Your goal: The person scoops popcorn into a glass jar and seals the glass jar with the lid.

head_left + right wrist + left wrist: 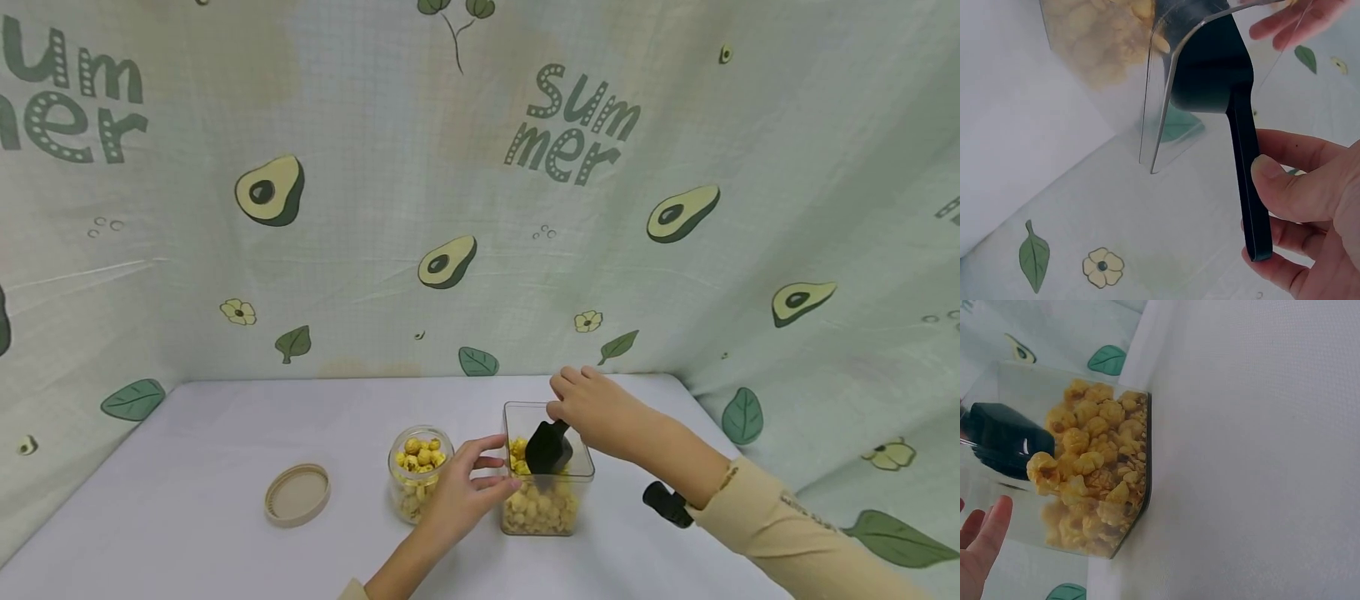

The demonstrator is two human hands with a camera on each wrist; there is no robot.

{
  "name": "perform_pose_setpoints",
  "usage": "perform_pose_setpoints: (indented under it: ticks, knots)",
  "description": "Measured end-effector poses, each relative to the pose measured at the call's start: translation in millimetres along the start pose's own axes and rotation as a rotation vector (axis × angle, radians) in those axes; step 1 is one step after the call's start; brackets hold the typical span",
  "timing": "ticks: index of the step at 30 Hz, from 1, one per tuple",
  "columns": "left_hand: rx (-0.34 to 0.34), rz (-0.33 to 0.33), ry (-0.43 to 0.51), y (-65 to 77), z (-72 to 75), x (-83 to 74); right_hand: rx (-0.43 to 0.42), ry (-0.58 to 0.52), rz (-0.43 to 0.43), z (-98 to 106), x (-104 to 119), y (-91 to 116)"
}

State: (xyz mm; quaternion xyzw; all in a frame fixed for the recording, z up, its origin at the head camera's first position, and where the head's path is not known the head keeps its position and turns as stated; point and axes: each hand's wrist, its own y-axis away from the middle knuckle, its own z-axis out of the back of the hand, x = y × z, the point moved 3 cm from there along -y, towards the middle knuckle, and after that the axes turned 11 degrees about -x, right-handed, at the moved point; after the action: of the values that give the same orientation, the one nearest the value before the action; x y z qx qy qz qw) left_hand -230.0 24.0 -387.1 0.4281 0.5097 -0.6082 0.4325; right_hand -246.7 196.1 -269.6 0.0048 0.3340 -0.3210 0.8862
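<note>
My right hand (pixel 596 412) grips the handle of a black scoop (pixel 1210 69), thumb on one side and fingers on the other. The scoop's bowl (pixel 546 448) points down into a clear square container (pixel 585 492) partly filled with yellow popcorn (pixel 1094 444). In the left wrist view the bowl's end is right at the popcorn. My left hand (pixel 465 492) is beside the container's left wall, fingers spread and fairly straight, fingertips close to its rim. Just left of that hand stands a round glass jar (pixel 400 492), lidless, with popcorn inside.
A round beige lid (pixel 297 495) lies on the white table (pixel 187 500) to the left of the jar. A black object (pixel 667 504) shows beneath the right forearm. Behind the table hangs a printed cloth (pixel 360 208) with avocados and leaves.
</note>
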Motion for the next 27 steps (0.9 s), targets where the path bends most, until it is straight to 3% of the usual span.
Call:
perform_pose_setpoints:
  ticks: [18,27]
  knots:
    - [-0.003,0.019,0.017,-0.9,-0.2,1.1,0.003,-0.065,0.011,5.7,-3.8,2.9]
    - [-0.003,0.005,0.013,-0.4,0.2,2.3,0.018,-0.161,0.006,-10.9,11.0,9.8]
